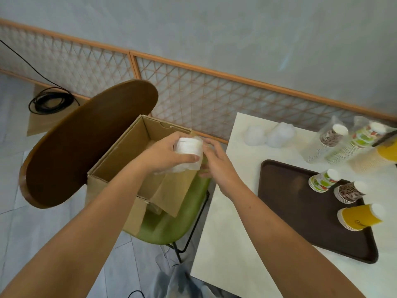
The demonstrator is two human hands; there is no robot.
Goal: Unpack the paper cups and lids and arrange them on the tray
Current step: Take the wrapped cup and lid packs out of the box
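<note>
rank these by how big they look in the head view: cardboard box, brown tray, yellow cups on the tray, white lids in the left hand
1. cardboard box and brown tray: too alike to rank, box partly hidden
2. yellow cups
3. white lids

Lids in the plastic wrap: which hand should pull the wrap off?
Probably the right hand. The left hand grips the lids over the box, so it is busy. The right hand's fingers are beside the wrap.
</note>
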